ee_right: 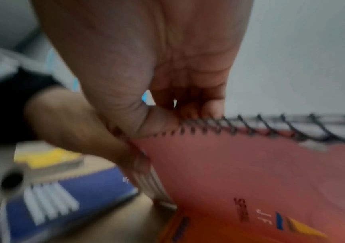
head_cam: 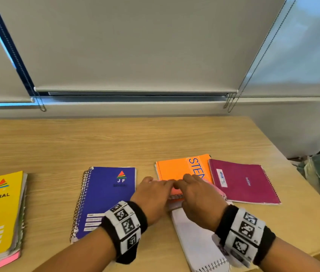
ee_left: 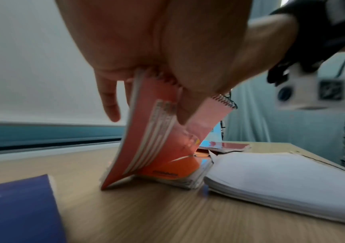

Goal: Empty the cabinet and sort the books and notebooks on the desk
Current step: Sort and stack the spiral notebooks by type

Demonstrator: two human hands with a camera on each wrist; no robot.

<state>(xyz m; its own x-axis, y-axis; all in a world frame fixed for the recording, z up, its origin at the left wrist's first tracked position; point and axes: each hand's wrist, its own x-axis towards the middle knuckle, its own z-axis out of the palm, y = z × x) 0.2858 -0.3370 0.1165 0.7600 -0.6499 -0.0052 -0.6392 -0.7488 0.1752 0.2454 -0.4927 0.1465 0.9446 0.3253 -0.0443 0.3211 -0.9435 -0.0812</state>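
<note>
Seeing both hands, left hand (head_cam: 153,195) and right hand (head_cam: 200,193), pinching the salmon spiral notebook (ee_left: 157,131) by its coil, stood on edge atop the orange notebook (head_cam: 176,169) on the desk (head_cam: 116,142), I'd guess to square it before stacking.

- My wooden desk (head_cam: 116,142) stood against the windows.
- Grey roller blinds (head_cam: 127,46) hung lowered before me, bead chains (head_cam: 231,103) dangling.
- Daylight showed at the blinds' edges.
</note>
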